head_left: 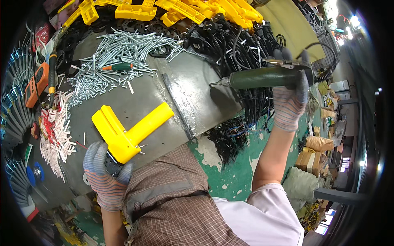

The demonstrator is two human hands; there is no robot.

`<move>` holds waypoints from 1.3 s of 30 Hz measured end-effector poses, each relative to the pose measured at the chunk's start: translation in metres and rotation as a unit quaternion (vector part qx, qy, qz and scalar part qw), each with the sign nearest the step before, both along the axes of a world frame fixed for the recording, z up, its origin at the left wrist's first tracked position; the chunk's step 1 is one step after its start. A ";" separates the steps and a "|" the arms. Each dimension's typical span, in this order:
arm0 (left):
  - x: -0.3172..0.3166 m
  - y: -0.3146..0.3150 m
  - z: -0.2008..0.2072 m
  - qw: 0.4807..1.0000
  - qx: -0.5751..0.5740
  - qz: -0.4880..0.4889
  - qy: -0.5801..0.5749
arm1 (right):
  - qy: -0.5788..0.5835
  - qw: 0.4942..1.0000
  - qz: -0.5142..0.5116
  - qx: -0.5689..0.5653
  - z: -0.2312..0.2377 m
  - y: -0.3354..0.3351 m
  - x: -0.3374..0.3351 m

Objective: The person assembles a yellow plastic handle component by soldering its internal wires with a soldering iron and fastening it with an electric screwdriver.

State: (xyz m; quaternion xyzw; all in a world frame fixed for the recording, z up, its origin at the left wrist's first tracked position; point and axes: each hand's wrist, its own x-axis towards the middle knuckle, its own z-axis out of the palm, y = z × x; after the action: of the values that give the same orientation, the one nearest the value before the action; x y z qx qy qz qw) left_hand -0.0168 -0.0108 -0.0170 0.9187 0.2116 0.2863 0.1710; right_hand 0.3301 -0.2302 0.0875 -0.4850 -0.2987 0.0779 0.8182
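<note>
My left hand (103, 174), in a striped knit glove, is closed around the lower end of a yellow plastic tool housing (125, 141). A black part (111, 165) shows at the housing's base by my fingers, and a few small screws stick out near its corner. Out to the right, my gloved right hand (292, 96) grips a dark green electric screwdriver (258, 78). Its bit points left over the table, apart from the housing. A black coiled cord (326, 73) runs from the screwdriver's rear end.
Long screws (131, 45) and short screws (92, 84) lie heaped on the grey metal table (152, 90), a small green-handled screwdriver (118, 66) among them. White sleeves (55, 135), black power cords (234, 45), yellow housings (180, 10), an orange meter (36, 85) and a soldering iron (52, 71) surround them.
</note>
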 end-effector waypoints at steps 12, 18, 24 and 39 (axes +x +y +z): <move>0.002 0.001 0.010 0.998 -0.049 0.023 0.017 | 0.104 0.991 -0.033 0.075 -0.014 0.032 -0.010; 0.000 -0.002 0.004 0.998 -0.043 0.045 0.004 | 0.329 0.922 0.155 0.133 -0.031 0.054 -0.054; 0.001 0.000 0.005 0.998 -0.047 0.039 0.009 | 0.494 0.818 0.175 0.239 -0.062 0.079 -0.082; -0.004 0.004 0.007 0.998 -0.052 0.020 0.023 | 0.452 0.874 0.094 0.153 -0.071 0.099 -0.083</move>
State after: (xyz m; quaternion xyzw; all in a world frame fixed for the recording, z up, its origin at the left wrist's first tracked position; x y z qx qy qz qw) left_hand -0.0207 -0.0072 -0.0101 0.9105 0.2481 0.2571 0.2081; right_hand 0.2470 -0.1313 0.0166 -0.2350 0.0517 0.3184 0.9169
